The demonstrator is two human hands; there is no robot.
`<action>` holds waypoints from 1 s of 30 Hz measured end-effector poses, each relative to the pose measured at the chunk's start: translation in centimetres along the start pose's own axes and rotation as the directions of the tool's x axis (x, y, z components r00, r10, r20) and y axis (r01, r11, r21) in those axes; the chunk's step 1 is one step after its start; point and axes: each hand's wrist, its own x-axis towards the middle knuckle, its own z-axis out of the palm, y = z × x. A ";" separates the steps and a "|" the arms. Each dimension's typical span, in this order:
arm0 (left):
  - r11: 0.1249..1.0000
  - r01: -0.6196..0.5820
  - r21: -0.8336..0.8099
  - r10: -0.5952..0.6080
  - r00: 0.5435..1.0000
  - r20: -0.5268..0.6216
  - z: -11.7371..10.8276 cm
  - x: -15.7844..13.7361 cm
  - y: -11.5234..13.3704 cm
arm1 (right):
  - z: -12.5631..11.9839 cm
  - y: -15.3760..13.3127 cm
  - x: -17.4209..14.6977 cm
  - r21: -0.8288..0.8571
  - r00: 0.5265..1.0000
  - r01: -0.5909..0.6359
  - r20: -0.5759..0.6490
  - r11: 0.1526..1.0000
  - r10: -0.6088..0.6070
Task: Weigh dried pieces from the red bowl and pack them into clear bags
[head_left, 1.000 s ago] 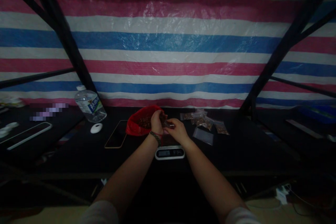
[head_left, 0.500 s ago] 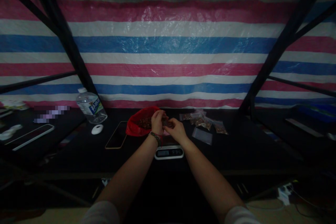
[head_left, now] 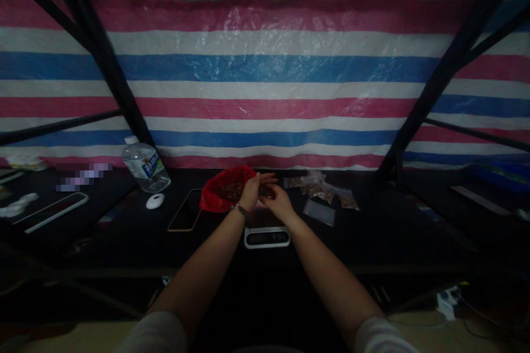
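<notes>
My left hand (head_left: 252,192) is over the kitchen scale (head_left: 267,237), at the right edge of a red plastic bag (head_left: 211,187) that holds small brown pieces (head_left: 232,191). Its fingers stretch out to the right, apart from each other. Close beside it, my right hand (head_left: 279,202) has thumb and fingers closed on a small clear zip bag (head_left: 266,193) with brown bits in it, partly hidden between the two hands. The scale's display faces me. To the right lies a flat zip bag (head_left: 319,213), with several filled zip bags (head_left: 321,192) behind it.
Left of the red bag are a phone (head_left: 185,210), a white computer mouse (head_left: 154,201) and a large clear bottle (head_left: 146,165). Another phone (head_left: 56,212) lies farther left. Black metal posts (head_left: 124,96) flank the black table, with striped sheeting (head_left: 269,71) behind.
My left hand's fingers have straightened out to the right from a more curled pose. The scale's display looks darker now. My right hand stays at the small zip bag.
</notes>
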 end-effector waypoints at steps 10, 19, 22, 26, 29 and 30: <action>0.993 0.059 0.101 -0.046 0.991 -0.122 -0.4 1.3 1.2 | 0.2 -0.7 0.8 0.128 0.997 -0.039 0.077 0.991 0.030; 0.876 0.180 0.448 -0.022 0.942 -0.335 -5.3 0.7 3.3 | -1.9 -0.4 2.8 0.055 0.989 0.033 0.144 0.998 -0.041; 0.607 0.257 0.752 -0.156 0.966 -0.204 -9.0 0.0 3.8 | -2.9 1.0 3.3 -0.029 0.992 0.039 0.119 0.999 -0.036; 0.283 0.166 0.945 -0.309 0.948 -0.074 -11.7 0.2 3.9 | -4.2 4.0 3.4 -0.001 0.999 -0.034 0.006 0.999 0.034; 0.217 0.068 0.974 -0.396 0.918 0.024 -11.5 1.1 3.2 | -4.8 5.7 3.0 0.044 0.995 -0.082 -0.057 0.996 0.085; 0.215 0.031 0.976 -0.437 0.897 0.068 -11.2 1.5 2.8 | -4.9 5.9 2.8 0.059 0.994 -0.085 -0.070 0.995 0.089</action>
